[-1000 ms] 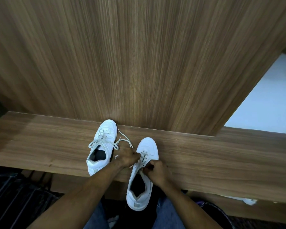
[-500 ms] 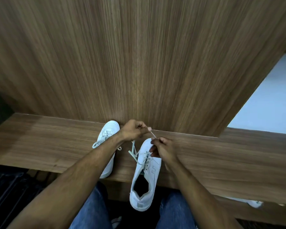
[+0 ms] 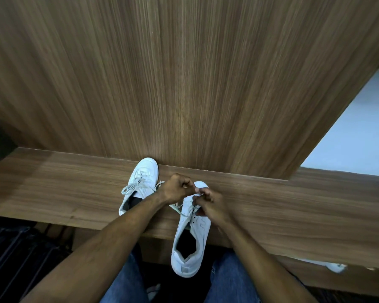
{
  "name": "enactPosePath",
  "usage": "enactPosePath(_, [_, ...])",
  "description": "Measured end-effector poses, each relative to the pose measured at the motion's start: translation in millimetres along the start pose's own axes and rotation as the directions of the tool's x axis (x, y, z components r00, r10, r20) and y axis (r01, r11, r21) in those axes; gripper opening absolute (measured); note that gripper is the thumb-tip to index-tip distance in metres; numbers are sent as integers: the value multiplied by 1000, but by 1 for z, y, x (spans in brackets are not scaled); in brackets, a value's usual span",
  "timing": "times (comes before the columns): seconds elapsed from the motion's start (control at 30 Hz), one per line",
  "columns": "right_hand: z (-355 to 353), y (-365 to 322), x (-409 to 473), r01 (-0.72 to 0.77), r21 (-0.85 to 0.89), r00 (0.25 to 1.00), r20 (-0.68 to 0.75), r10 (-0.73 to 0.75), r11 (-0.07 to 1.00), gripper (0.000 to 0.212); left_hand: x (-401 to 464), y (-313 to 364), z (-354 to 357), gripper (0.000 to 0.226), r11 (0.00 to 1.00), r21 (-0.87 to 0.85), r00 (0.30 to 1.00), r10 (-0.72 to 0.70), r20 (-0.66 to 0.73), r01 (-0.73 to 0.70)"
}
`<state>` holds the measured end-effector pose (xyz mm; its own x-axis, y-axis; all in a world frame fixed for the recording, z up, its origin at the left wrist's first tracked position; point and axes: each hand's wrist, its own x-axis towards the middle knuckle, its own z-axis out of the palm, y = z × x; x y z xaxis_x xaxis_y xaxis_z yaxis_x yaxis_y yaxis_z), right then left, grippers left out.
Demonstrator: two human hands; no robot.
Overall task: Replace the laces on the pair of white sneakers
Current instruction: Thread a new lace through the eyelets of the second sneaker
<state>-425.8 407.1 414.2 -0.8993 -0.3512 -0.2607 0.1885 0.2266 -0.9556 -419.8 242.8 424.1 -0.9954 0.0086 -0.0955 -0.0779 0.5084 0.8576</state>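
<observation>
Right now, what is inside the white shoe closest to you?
Only a dark hollow shows inside the nearer white sneaker, through its opening; no foot fills it. Deeper toward the toe is hidden by the shoe's upper and by both hands, left and right, pinching its lace.

A wood-grain desk (image 3: 293,206) is carrying two white sneakers: one (image 3: 141,182) lying near the back panel, another (image 3: 193,232) overhanging its front edge.

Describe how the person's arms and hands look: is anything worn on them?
Both forearms are bare as far as the picture shows; no sleeve is in view. The left hand and the right hand wear no gloves. No watch, bracelet or ring is visible, though the fingers are too small to be sure about rings. Below the arms, blue jeans cover the legs.
</observation>
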Motion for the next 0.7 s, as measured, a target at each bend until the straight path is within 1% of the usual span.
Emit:
enactPosePath(0.03, [2,0,1,35,-39,999,-5,-35,999,10,0,3,1,19,1000,5,1000,7,0,-7])
enactPosePath(0.07, [1,0,3,53,-39,998,-32,-55,998,10,1,5,1,18,1000,17,1000,5,-6,-5])
enactPosePath(0.1, [-2,0,4,38,0,997,-74,-38,999,14,1,5,0,18,1000,21,1000,-8,-18,8])
enactPosePath(0.17, [-14,1,5,-30,154,983,-176,57,988,14,0,-2,-9,19,999,35,997,-36,-61,38])
enactPosePath(0.27, [-40,8,8,-81,411,917,-326,230,908,12,-7,-20,-24,16,996,42,989,-72,-127,77])
enactPosePath(0.33, [-55,16,9,-92,511,869,-379,320,854,11,-15,-30,-29,19,993,3,979,-112,-170,114])
enactPosePath(0.37, [-60,19,8,-106,528,855,-384,348,843,10,-18,-35,-30,22,992,-7,973,-127,-191,128])
enactPosePath(0.4, [-62,22,7,-127,520,852,-379,361,845,10,-21,-39,-30,21,991,-12,968,-129,-213,130])
enactPosePath(0.47, [-57,26,2,-155,426,867,-373,330,891,14,-23,-43,-28,17,991,-18,964,-137,-226,136])
enactPosePath(0.53, [-45,29,1,-111,288,907,-362,215,951,30,-24,-40,-21,23,992,-11,974,-124,-191,125])
enactPosePath(0.57, [-39,30,1,-77,213,936,-322,144,974,38,-24,-37,-17,23,993,0,979,-115,-167,117])
enactPosePath(0.6, [-31,30,0,-49,127,964,-253,80,991,42,-23,-33,-11,20,995,3,985,-97,-140,98])
enactPosePath(0.63, [-23,29,0,-24,36,986,-166,29,999,44,-23,-29,-6,14,997,4,990,-80,-112,81])
enactPosePath(0.7, [-9,28,-1,52,-124,998,-15,-55,991,39,-22,-23,4,8,1000,11,998,-20,-62,21])
